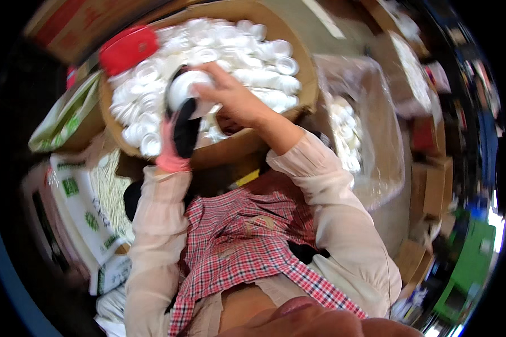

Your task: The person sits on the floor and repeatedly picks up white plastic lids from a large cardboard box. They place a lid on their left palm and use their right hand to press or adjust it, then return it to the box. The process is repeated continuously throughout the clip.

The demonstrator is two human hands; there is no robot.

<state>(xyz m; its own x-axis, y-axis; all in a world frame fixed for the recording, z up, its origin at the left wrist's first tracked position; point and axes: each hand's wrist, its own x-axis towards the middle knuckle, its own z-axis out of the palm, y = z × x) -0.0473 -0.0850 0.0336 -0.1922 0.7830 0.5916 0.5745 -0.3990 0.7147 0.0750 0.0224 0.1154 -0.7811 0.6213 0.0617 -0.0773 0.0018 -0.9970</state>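
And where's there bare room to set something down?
Grey floor shows bare between the big brown cardboard box and the long white strip, and below the clear-plastic-lined cardboard box. The big box is crowded: round white plastic pieces heaped throughout, red pouch at its upper-left edge.

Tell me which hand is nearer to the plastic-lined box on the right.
Right. The right hand is left of the plastic-lined box, apart from it, beside a white round piece; the gloved left hand is farther left, also apart.
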